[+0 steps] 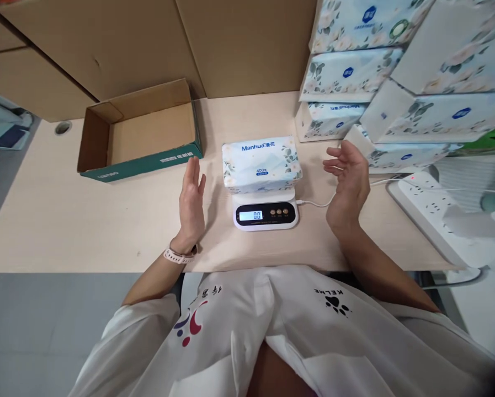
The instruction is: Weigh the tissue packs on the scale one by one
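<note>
A floral pack of tissues [260, 162] rests on a white digital scale [266, 216] in the middle of the table. The lit display [251, 215] reads 0.0. To the left of the pack is my left hand [191, 205], upright with fingers stretched out, apart from the pack and holding nothing. My right hand [347, 184] is raised to the right of the scale, its fingers loosely bent and spread, with nothing in it. Neither hand touches the pack or the scale.
An open cardboard box [142, 135] with a green side stands at the back left. Stacked tissue packs [350, 74] fill the back right. A white power strip [433, 212] lies at the right, and a white cable [319, 204] runs from the scale. Large cartons [247, 44] line the back.
</note>
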Demonstrator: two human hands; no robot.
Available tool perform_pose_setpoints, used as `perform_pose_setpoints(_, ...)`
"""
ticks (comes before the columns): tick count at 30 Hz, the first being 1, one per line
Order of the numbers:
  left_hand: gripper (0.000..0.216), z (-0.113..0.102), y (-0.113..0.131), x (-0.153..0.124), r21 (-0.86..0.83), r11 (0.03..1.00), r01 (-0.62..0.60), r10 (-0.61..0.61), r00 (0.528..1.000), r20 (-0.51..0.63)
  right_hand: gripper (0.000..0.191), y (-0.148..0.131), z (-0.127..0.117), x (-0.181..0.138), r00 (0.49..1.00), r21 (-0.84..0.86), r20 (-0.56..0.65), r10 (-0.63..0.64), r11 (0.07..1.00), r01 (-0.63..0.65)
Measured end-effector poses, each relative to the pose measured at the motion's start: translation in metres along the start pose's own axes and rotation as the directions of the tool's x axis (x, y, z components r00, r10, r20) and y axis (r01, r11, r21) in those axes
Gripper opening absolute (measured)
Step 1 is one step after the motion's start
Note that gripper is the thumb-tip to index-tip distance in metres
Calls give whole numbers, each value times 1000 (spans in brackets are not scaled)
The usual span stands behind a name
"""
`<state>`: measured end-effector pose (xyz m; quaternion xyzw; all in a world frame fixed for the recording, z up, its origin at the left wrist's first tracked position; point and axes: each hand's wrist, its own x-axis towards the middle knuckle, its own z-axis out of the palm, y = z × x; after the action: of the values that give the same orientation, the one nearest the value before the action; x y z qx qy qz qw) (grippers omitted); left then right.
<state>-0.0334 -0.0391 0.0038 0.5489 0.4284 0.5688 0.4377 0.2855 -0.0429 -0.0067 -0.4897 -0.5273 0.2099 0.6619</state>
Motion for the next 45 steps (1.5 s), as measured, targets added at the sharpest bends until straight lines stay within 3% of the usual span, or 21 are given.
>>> perform_pose_setpoints(18,66,-1,0,-3,-56,998,-4,15,982,188,59,-2,4,-9,985,51,169,37,998,-46)
perform_pose_setpoints(38,79,1,5,-2,-61,995,75,-64,983,171,63,-14,3,-8,980,-44,179,88,996,-81)
perform_pose_setpoints(45,76,-1,4,-1,-69,996,63,-49,981,187,57,-10,2,-7,984,33,171,48,998,-55)
